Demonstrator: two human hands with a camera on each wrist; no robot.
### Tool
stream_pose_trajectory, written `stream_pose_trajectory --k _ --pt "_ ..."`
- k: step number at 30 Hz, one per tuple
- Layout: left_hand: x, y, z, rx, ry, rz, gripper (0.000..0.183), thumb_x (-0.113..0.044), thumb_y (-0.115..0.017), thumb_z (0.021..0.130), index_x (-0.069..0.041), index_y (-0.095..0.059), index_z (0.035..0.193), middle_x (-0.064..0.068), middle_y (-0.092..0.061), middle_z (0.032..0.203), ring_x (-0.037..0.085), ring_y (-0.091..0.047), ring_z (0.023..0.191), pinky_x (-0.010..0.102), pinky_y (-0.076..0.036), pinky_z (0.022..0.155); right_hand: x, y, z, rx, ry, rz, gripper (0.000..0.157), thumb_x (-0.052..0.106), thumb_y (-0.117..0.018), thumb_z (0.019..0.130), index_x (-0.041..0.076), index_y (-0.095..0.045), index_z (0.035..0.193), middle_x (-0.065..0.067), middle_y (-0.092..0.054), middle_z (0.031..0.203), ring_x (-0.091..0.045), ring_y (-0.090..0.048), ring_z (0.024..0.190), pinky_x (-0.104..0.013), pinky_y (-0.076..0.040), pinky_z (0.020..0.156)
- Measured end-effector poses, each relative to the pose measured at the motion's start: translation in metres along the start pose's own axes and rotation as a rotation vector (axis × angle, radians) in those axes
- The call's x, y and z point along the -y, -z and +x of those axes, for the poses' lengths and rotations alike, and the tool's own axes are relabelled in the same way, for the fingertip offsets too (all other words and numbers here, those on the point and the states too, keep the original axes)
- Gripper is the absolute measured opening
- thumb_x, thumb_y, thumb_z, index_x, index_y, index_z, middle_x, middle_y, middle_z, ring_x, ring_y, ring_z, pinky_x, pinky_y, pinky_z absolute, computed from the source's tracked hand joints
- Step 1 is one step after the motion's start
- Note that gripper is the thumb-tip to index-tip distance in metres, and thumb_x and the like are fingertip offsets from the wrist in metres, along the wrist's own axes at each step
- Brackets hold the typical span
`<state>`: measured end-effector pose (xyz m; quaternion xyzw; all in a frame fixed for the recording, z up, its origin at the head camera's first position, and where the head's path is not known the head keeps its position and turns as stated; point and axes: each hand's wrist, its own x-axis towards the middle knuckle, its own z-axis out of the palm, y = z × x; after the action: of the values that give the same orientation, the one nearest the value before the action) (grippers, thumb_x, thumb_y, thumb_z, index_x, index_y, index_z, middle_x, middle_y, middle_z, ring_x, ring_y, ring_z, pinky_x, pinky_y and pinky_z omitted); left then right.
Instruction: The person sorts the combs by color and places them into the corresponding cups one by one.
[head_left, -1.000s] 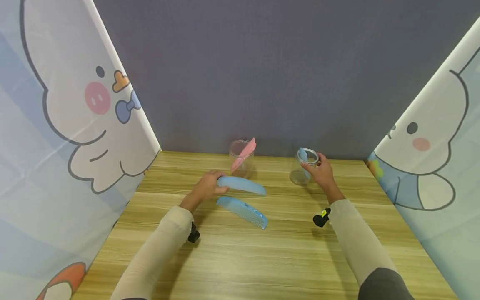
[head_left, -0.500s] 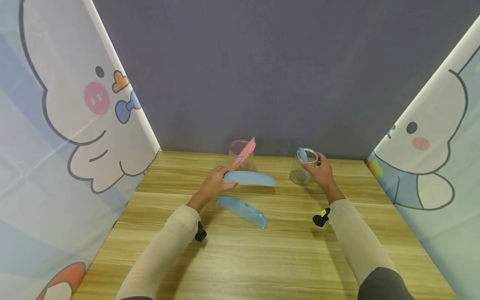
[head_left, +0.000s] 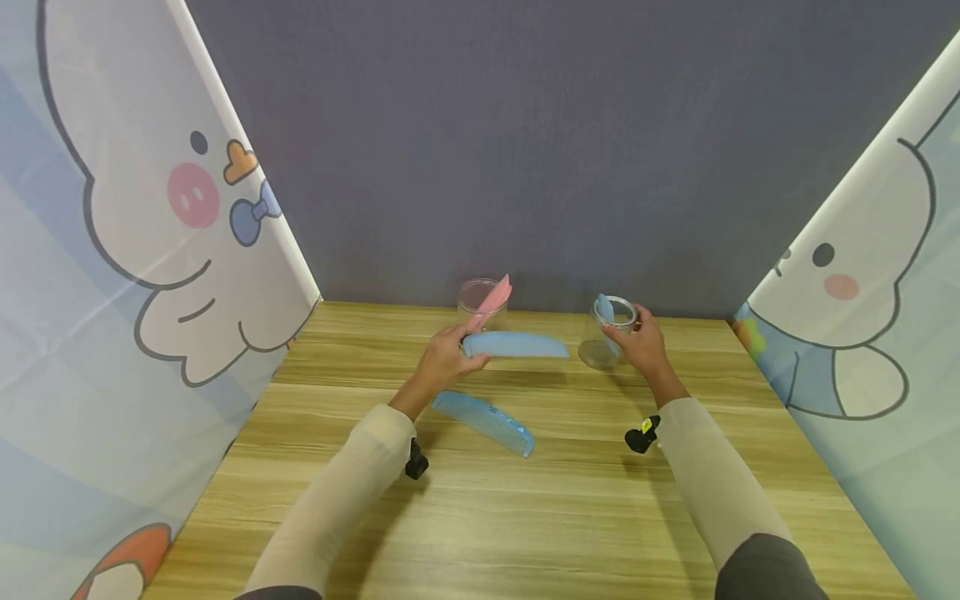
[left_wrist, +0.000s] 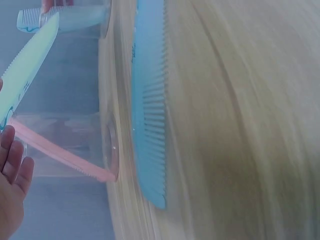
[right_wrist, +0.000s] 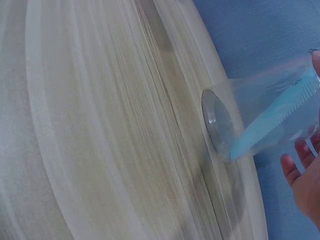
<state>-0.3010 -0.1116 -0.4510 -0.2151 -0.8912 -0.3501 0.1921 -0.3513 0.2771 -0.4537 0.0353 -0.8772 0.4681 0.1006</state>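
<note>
My left hand (head_left: 442,363) pinches a blue comb (head_left: 517,344) by one end, raised above the table with its far end pointing right. Just behind it stands a clear jar (head_left: 472,293) with a pink comb (head_left: 492,302) leaning inside. My right hand (head_left: 640,343) grips the rim of a second clear jar (head_left: 597,354) at the right; one blue comb leans in it, its teeth showing in the right wrist view, where the comb (right_wrist: 275,116) slants through the jar. Another blue comb (head_left: 486,422) lies flat on the table in front of the left hand.
The wood-grain table (head_left: 570,517) ends at a dark grey panel (head_left: 510,150) behind the jars. Panels with cartoon animals flank it on the left (head_left: 150,250) and right (head_left: 847,333). A small black device (head_left: 417,460) is strapped at the left wrist, another (head_left: 642,435) at the right.
My left hand has carried its blue comb to the right and away from me, toward the right jar, and the comb has levelled out. The right hand and both jars have stayed put.
</note>
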Motion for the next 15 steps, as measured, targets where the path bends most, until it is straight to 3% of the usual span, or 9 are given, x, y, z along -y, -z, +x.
stream_pose_trajectory --k 10,15 --pt "-0.009 -0.012 0.014 -0.088 -0.134 -0.03 0.045 -0.022 -0.088 0.079 0.002 -0.069 0.111 0.013 -0.069 0.095 0.018 -0.059 0.071 0.031 -0.053 0.064 -0.002 -0.001 0.001 -0.009 0.015 -0.005 0.083 0.037 -0.069 0.096 -0.003 -0.029 0.156 -0.033 -0.043 0.148 -0.047 -0.047 0.127 -0.056 -0.044 0.098" --pt "-0.017 -0.018 0.022 -0.104 -0.129 -0.029 0.044 -0.024 -0.088 0.079 0.001 -0.07 0.111 0.011 -0.069 0.089 0.019 -0.062 0.071 0.031 -0.054 0.066 -0.003 -0.001 0.001 -0.012 0.021 0.003 0.082 0.036 -0.07 0.095 -0.003 -0.03 0.156 -0.033 -0.043 0.148 -0.046 -0.047 0.127 -0.055 -0.044 0.098"
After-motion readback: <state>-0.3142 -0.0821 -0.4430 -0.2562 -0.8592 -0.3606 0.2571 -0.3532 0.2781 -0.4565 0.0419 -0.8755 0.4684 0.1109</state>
